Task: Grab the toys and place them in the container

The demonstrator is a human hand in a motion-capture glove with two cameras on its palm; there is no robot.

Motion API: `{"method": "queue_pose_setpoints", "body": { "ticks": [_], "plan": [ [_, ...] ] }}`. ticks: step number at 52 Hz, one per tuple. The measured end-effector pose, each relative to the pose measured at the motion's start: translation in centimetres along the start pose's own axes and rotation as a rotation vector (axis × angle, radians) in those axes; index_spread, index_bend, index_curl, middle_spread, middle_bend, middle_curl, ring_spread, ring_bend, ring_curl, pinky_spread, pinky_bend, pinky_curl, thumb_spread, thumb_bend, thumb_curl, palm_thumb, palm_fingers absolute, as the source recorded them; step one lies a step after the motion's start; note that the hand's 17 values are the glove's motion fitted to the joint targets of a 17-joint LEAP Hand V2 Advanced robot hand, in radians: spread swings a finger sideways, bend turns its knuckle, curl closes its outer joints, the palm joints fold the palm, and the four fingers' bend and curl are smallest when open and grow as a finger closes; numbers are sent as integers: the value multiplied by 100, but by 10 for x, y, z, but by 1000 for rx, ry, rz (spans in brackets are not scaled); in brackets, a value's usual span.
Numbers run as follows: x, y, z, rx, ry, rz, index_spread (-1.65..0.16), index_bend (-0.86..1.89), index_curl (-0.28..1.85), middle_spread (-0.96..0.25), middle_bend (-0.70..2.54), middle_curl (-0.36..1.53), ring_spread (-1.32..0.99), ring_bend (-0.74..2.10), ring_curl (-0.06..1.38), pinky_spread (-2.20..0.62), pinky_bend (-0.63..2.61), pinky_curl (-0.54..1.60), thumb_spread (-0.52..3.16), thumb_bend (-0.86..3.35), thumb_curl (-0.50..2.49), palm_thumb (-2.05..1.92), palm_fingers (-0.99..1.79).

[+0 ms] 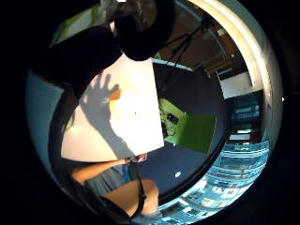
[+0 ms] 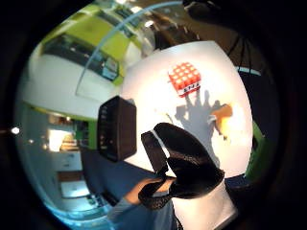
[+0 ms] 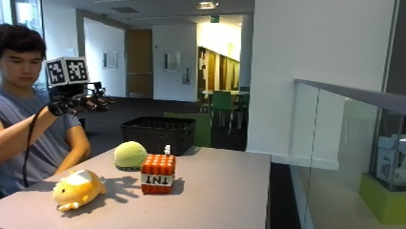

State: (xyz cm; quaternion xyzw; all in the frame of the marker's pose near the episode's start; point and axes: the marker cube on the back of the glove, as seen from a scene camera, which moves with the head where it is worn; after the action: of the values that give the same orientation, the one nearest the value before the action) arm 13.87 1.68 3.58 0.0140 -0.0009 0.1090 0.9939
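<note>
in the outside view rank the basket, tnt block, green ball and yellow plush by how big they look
1. Black basket, largest although farthest back.
2. TNT block and yellow plush: too alike to rank, and the plush is nearer the camera.
3. Green ball, smallest, partly hidden behind the block.

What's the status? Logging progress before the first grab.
Gloved right hand raised above the table, fingers spread, holding nothing. Hamster plush, green ball, TNT block all on the table; basket behind them. Nothing blocking.
</note>
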Motion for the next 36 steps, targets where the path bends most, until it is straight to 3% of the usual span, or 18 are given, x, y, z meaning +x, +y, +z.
{"method": "queue_pose_setpoints", "body": {
  "ticks": [3,36],
  "plan": [
    [14,2,14,-6,-4,-83,-33,14,23,-3,19,27,-1,27,15,5,92,35,124,-3,16,-3,5],
    [86,10,190,-220,3,7,-33,11,22,-3,15,30,-1,33,22,5,112,39,116,-4,21,-5,-13]
  ]
}}
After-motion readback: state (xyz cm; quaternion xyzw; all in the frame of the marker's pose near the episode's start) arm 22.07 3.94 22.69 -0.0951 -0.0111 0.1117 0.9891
